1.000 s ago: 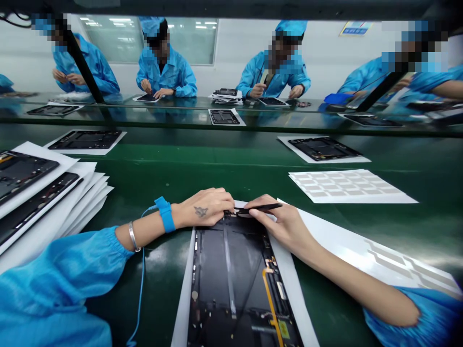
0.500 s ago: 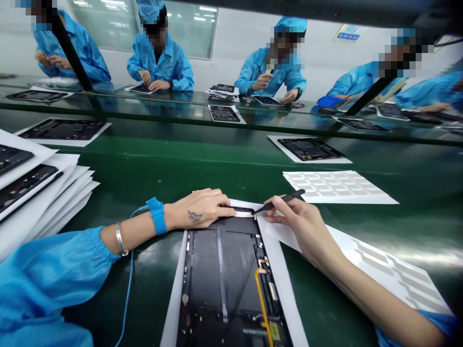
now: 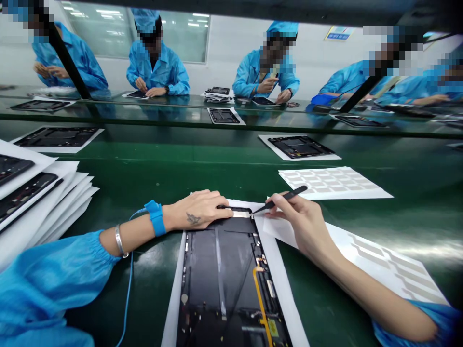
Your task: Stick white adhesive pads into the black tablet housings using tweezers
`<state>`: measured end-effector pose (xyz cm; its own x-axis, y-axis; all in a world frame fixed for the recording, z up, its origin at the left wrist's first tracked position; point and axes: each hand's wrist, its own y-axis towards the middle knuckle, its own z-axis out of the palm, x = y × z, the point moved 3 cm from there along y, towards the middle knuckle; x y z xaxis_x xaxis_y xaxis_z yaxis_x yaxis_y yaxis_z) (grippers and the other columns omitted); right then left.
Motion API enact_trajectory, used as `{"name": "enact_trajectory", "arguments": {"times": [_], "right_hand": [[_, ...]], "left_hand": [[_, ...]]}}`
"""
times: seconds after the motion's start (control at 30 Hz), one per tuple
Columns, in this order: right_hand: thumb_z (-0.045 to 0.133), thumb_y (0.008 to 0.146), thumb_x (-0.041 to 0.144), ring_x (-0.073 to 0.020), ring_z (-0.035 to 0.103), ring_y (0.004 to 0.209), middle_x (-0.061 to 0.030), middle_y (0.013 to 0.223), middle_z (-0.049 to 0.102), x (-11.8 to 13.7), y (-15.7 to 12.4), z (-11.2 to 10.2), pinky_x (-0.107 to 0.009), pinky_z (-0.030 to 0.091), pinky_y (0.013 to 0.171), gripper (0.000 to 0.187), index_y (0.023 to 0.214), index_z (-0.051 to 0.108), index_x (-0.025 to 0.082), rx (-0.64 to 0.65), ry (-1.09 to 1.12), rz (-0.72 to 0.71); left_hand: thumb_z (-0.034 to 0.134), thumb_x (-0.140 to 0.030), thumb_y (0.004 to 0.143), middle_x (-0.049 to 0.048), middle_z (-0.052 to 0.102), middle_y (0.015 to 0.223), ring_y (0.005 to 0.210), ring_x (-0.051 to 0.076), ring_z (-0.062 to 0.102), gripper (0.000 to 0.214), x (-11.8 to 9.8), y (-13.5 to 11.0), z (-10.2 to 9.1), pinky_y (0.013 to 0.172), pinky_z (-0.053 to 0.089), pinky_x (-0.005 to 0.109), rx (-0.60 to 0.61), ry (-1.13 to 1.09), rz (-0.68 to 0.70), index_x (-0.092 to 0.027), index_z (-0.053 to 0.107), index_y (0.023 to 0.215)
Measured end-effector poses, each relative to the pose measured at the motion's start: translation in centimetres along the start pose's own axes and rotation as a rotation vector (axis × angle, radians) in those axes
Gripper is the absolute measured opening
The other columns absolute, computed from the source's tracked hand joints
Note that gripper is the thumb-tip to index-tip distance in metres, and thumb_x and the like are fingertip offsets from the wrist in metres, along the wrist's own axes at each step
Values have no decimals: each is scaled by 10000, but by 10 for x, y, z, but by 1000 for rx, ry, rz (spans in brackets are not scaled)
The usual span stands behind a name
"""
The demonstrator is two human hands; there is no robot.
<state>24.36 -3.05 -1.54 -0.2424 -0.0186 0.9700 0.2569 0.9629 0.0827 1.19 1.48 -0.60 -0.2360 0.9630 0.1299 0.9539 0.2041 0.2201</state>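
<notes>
Tablet housing (image 3: 235,270) with pale strip (image 3: 241,214) newly exposed beside left hand (image 3: 202,210) (grip unclear), likely for far-right work by tweezers (image 3: 291,193) gripped in right hand (image 3: 302,217).

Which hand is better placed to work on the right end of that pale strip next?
Probably the right hand: it holds the tweezers, their tip at or very near the right end of the pale strip. The left hand rests by its left end.

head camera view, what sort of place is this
Probably an electronics assembly or repair workshop: an opened tablet-like device lies in front, the right hand holds dark tweezers, and several people in matching blue jackets work opposite.
</notes>
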Motion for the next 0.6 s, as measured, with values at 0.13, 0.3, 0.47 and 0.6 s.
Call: {"name": "enact_trajectory", "arguments": {"times": [0.13,0.3,0.47,0.6], "right_hand": [[603,866,531,-218,654,827,-52,922,677,22,-1,2,-369,547,798,321,860,687,222,32,-132,-233],[470,954,365,-200,629,797,-51,852,662,55,6,22,-307,488,722,207,890,615,233,348,-451,-542],[453,927,201,-184,588,730,-62,822,583,52,19,48,-299,439,664,198,817,618,190,755,-786,-680],[493,914,158,-159,567,699,-44,831,553,46,23,61,-283,422,656,164,806,616,179,899,-929,-664]], "left_hand": [[459,-128,959,58,600,1045,834,183,530,385,-3,14,-4,648,387,294,57,12,2,-254,548,1311],[487,-103,930,57,575,1012,814,197,525,505,-6,21,-3,630,388,290,73,67,6,-302,475,1394],[438,-101,932,83,656,1106,980,207,601,336,1,0,2,828,489,318,-20,-73,23,-166,603,1217],[420,-46,862,79,700,1093,1062,196,628,279,7,-9,7,924,503,302,-69,-205,-9,-128,637,1017]]}}
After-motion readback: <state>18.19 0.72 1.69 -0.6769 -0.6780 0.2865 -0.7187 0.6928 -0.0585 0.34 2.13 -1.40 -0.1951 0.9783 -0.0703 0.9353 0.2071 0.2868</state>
